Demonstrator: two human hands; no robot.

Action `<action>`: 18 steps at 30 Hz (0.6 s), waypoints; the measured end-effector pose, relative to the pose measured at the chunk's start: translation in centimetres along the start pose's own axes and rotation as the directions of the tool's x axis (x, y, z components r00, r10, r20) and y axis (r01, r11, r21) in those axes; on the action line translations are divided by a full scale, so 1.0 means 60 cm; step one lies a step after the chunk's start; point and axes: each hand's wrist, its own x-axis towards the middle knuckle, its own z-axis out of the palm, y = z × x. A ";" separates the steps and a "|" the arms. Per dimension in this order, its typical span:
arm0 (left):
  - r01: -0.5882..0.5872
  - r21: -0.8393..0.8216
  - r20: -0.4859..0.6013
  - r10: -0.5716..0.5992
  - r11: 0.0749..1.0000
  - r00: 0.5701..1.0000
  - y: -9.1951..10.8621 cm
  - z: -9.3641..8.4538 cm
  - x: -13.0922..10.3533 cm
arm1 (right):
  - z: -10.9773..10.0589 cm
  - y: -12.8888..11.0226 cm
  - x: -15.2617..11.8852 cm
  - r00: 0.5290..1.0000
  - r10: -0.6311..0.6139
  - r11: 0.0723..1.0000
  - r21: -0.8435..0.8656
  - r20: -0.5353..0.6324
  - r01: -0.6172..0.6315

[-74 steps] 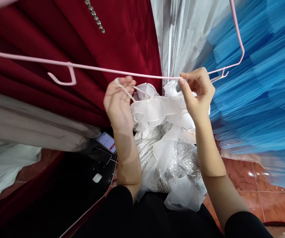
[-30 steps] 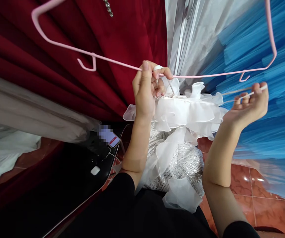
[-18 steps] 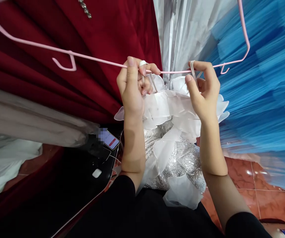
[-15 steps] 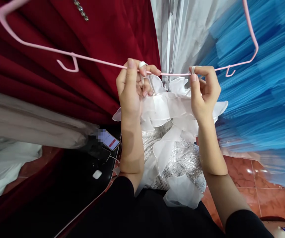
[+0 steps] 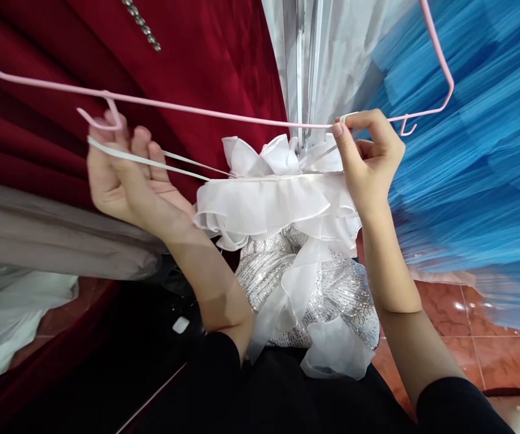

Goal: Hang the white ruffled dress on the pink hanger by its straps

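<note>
A white dress (image 5: 264,202) with organza ruffles and a silver sequinned body lies across my lap. Above it a thin pink hanger (image 5: 224,113) spans sideways. My left hand (image 5: 126,169) is at the hanger's left hook and holds a white strap (image 5: 151,161) of the dress, drawn taut in a loop; its fingers are slightly blurred. With thumb and forefinger, my right hand (image 5: 371,157) pinches the hanger's bar near its right end. A second white strap passes up to that pinch, looped by the fingertips.
Dark red fabric (image 5: 206,54) hangs at the left, with a beige garment (image 5: 61,223) below it. Blue tulle (image 5: 481,169) fills the right side. A small white case (image 5: 181,325) rests on a black surface. Red tiles (image 5: 445,349) cover the floor.
My left hand has let go of the hanger's bar and moved left, stretching the strap toward the left hook. The hanger has shifted slightly left, with my right hand staying on it.
</note>
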 end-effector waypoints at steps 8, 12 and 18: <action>-0.083 0.033 0.137 0.078 0.996 0.988 0.029 0.038 0.020 | -0.002 -0.005 -0.002 1.000 0.007 1.000 0.026 -0.009 -0.007; -0.210 0.095 0.163 0.193 0.973 0.968 -0.007 0.037 0.049 | -0.006 0.001 -0.003 0.998 -0.063 0.998 -0.010 -0.013 0.063; -0.122 0.294 0.180 0.070 0.948 0.981 -0.049 -0.007 0.067 | 0.002 0.014 -0.008 0.992 -0.119 0.989 -0.099 -0.039 0.114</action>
